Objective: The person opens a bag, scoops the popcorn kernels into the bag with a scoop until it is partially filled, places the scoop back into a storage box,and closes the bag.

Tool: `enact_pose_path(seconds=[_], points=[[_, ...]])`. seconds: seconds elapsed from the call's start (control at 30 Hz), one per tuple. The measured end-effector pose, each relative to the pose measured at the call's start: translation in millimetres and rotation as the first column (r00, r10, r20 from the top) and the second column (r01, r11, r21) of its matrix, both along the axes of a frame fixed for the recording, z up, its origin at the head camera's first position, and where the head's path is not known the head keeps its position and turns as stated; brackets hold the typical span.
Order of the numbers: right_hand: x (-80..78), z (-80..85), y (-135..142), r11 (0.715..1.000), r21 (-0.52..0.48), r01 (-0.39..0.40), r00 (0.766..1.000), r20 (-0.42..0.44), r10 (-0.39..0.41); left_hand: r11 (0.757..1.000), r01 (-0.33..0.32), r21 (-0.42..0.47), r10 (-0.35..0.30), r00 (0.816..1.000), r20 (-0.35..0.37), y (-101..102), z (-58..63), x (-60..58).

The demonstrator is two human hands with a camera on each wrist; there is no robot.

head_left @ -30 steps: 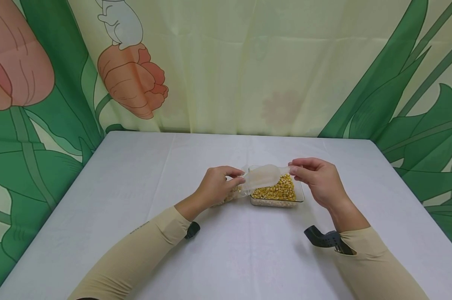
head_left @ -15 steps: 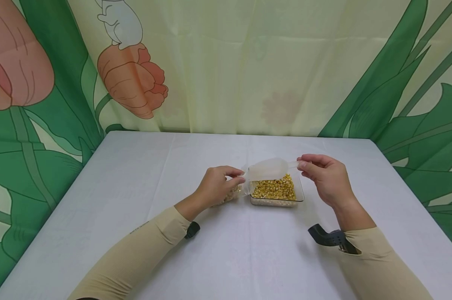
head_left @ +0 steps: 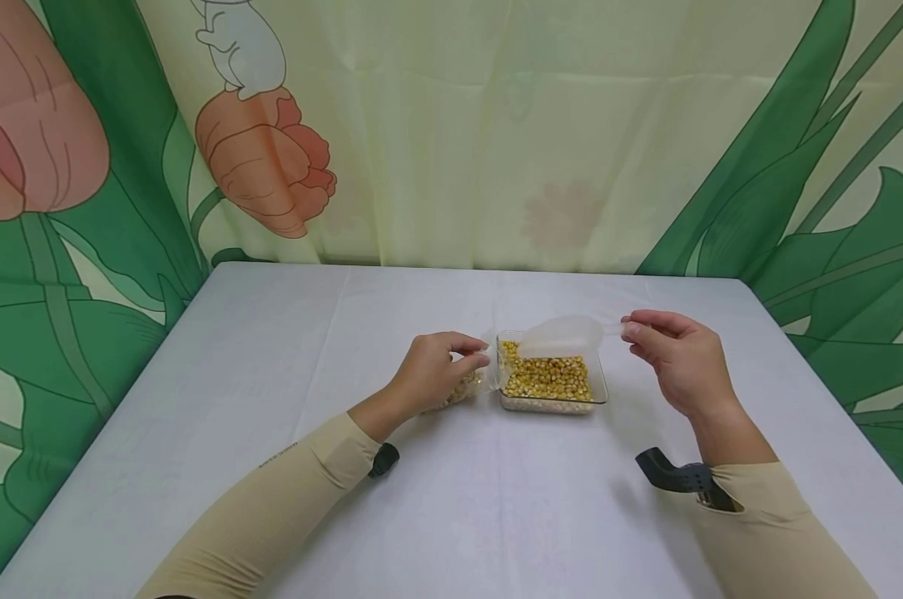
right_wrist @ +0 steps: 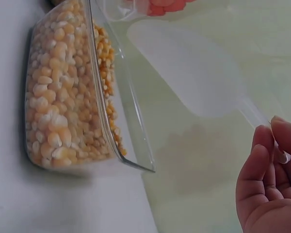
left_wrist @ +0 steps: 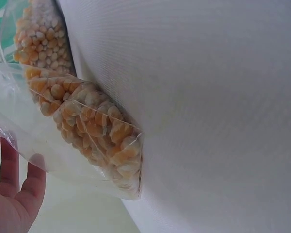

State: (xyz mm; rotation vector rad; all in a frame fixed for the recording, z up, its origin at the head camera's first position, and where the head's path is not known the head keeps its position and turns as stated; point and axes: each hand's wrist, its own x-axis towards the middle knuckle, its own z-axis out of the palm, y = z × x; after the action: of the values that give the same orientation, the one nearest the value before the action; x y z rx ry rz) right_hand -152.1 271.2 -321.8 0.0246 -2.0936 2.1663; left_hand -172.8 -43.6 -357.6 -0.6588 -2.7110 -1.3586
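Note:
My left hand (head_left: 438, 370) pinches the upper edge of a clear plastic bag (left_wrist: 82, 121) that holds corn kernels; the bag stands on the table just left of the glass container. Between thumb and fingers, my right hand (head_left: 676, 353) grips the handle of a translucent white scoop (right_wrist: 199, 73). Over the far part of the rectangular glass container (right_wrist: 136, 116), the scoop is raised above the rim, its tip pointing left. Corn kernels (head_left: 552, 378) fill much of that container. Whether any kernels lie in the scoop cannot be told.
A white cloth covers the table (head_left: 421, 516). Behind its far edge hangs a printed curtain (head_left: 451, 150) with plants and a rabbit. Both wrists carry dark camera mounts, the right one (head_left: 676, 474) low over the cloth.
My right hand has drawn the scoop rightward, away from the bag's mouth and over the glass container. The left hand and the bag have stayed nearly still.

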Motion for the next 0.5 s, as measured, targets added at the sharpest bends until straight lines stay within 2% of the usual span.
enact_pose_path(seconds=[0.07,0.17,0.23,0.33,0.43,0.5], points=[[0.5,-0.6,4,0.999,0.034,0.006,1.0,0.009,-0.007,1.0,-0.003,-0.001,0.003,1.0,0.003,0,0.2,0.0],[1.0,-1.0,9,0.98,0.198,0.018,0.999,0.04,-0.026,1.0,-0.01,-0.004,0.01,1.0,0.008,1,0.3,-0.3],[1.5,-0.7,13,0.942,0.335,0.023,0.997,0.059,-0.045,1.0,-0.012,-0.008,0.012,1.0,0.009,1,0.1,-0.5],[3.1,0.8,17,0.866,0.499,0.036,0.994,0.069,-0.081,1.0,-0.013,-0.013,0.013,1.0,0.01,1,0.1,-0.4],[5.9,3.7,22,0.812,0.581,0.058,0.992,0.061,-0.115,1.0,-0.012,-0.016,0.012,1.0,0.012,1,0.2,-0.3],[8.0,6.6,24,0.787,0.613,0.07,0.99,0.053,-0.13,1.0,-0.011,-0.016,0.011,1.0,0.015,0,0.3,-0.2]])
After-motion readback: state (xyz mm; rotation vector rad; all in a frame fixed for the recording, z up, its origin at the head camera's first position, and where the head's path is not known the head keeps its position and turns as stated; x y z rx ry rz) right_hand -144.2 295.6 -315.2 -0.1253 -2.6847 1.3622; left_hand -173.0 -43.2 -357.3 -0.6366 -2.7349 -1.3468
